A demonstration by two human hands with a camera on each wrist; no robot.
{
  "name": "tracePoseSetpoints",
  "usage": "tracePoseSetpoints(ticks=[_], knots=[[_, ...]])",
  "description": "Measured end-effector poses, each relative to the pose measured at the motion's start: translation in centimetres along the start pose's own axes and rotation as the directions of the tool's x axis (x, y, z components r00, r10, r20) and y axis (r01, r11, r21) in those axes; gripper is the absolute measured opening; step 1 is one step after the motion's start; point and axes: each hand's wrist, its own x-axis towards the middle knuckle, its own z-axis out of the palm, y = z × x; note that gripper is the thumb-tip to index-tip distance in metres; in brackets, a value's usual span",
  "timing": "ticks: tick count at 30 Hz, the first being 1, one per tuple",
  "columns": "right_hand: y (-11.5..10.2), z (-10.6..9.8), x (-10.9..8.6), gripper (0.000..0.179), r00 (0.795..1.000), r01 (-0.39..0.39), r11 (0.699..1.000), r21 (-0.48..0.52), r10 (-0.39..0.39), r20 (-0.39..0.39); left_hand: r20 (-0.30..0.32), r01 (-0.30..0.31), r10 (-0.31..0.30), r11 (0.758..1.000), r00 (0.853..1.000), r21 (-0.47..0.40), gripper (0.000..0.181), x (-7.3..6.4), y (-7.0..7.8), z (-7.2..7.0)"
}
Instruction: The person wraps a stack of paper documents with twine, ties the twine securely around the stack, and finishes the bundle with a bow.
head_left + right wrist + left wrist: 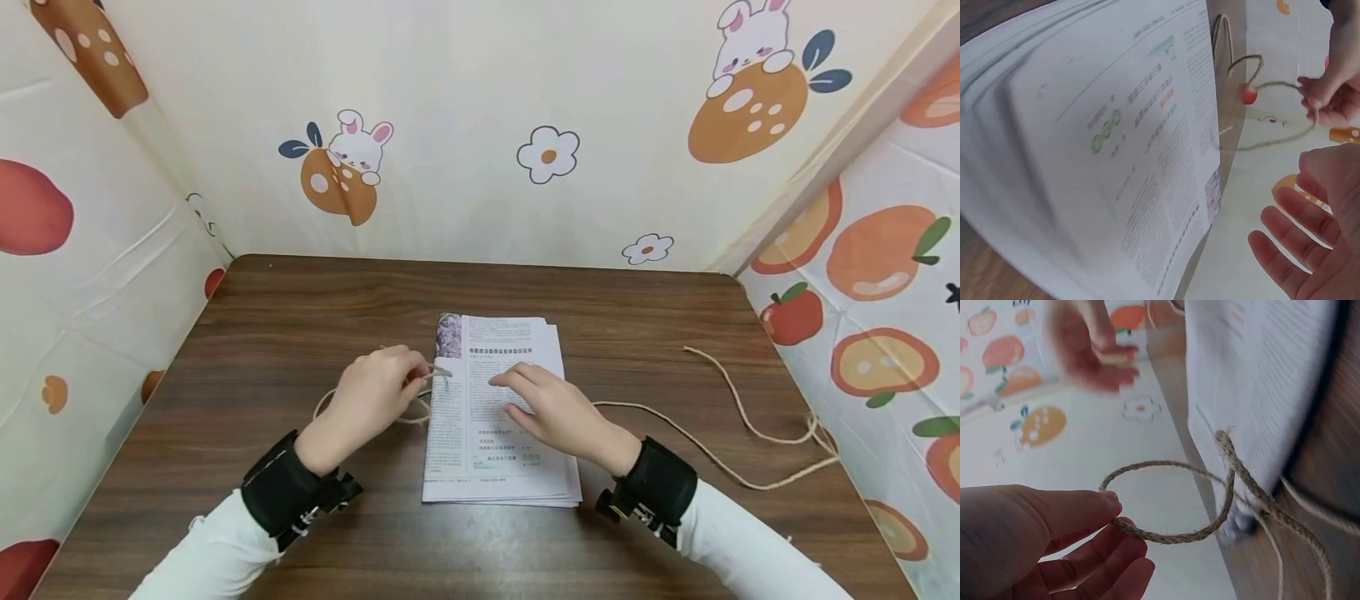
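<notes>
A stack of folded newspapers (501,417) lies on the wooden table, printed side up. Pale twisted twine (648,408) shows on both sides of the stack, its middle hidden there. At the stack's left edge my left hand (378,387) pinches a loop of the twine (1175,537) between thumb and fingers. In the left wrist view the loop hangs round, with a frayed end beside it. My right hand (551,412) is over the right half of the newspapers, fingers relaxed and apart, holding nothing. The right wrist view shows its spread fingers (1300,240) beside the pages.
To the right, a long stretch of twine (787,479) curves over the dark wooden table (330,308) to the right edge and doubles back. A printed cloth wall (465,200) stands behind the table, with patterned sheets (885,333) at the sides.
</notes>
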Motion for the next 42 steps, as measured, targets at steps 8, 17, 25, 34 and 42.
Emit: tracePoseSetpoints(ticks=[8,17,25,34,42], knots=[[-0.4,0.7,1.2,0.031,0.998,-0.013,1.000,0.010,0.014,-0.064,-0.003,-0.087,0.087,0.996,0.996,-0.030,0.005,1.1,2.8,1.2],[-0.1,0.6,1.3,0.012,0.992,-0.045,0.999,0.009,0.045,-0.121,0.040,-0.113,0.115,0.992,0.993,-0.060,0.003,1.6,4.2,2.3],[2.3,-0.8,-0.3,0.010,0.983,-0.068,0.995,-0.071,0.054,-0.176,0.042,-0.038,0.040,0.998,0.998,-0.054,0.004,0.9,3.2,2.5],[6.7,-3.6,-4.4,0.015,0.964,-0.153,0.976,-0.152,0.113,-0.242,0.045,0.079,-0.077,0.995,0.996,-0.057,0.003,-0.8,-0.2,1.9],[10.5,-5.5,-8.0,0.019,0.942,-0.245,0.951,-0.187,0.188,-0.276,0.042,0.133,-0.131,0.990,0.990,-0.036,0.004,-1.9,-2.3,1.6]])
